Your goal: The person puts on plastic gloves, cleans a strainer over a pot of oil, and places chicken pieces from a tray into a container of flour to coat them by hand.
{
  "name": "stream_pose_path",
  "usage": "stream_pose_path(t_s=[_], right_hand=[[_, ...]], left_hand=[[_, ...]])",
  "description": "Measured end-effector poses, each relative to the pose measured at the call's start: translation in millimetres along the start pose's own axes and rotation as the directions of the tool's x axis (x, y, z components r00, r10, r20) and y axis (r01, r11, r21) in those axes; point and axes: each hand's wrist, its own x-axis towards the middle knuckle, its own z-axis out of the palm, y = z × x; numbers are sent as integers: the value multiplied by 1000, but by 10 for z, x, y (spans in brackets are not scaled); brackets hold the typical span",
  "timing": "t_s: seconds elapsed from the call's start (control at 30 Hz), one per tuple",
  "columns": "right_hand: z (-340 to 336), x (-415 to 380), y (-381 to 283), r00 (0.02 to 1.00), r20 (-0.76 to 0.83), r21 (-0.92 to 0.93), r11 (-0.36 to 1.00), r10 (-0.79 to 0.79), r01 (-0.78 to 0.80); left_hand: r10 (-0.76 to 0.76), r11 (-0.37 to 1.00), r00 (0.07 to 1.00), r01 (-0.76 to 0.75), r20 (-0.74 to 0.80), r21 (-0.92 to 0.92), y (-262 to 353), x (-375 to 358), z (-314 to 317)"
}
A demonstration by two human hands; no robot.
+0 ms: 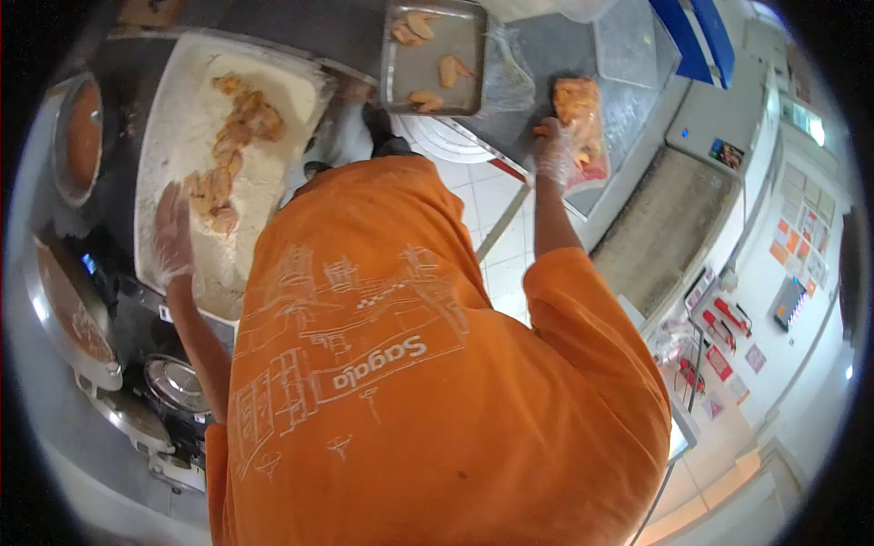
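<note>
My left hand [171, 235], in a thin clear glove, lies flat with fingers apart on the flour in a large white breading tray [173, 118]. It touches the near end of a row of raw chicken pieces [232, 136] lying in the flour. My right hand [553, 150], also gloved, grips the side of a clear plastic bag of raw chicken [581, 123] on the steel counter [628, 64]. My orange shirt [401, 382] fills the lower middle of the view and hides what is below it.
A metal sheet pan [437, 86] with three chicken pieces stands at the top centre. A round pot of orange liquid [82, 132] sits far left, with round metal lids [173, 382] below it. White floor tiles [496, 264] show between the counters.
</note>
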Motion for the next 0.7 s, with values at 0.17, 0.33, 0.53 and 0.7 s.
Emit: stream_pose_path(t_s=[0.17,0.33,0.53,0.7], right_hand=[[228,354,-120,944,-329,472,862,-22,185],[-754,-108,-2159,967,178,873,483,-184,-69],[-953,-149,-3062,706,63,862,395,-705,317],[-843,207,-2294,851,44,657,657,-524,371]], left_hand=[[-41,998,995,37,-93,-45,212,31,-17],[-55,986,995,40,-85,-163,380,-100,70],[-56,974,996,39,-72,-222,421,-177,56],[72,996,993,-76,-90,-45,-152,-134,200]])
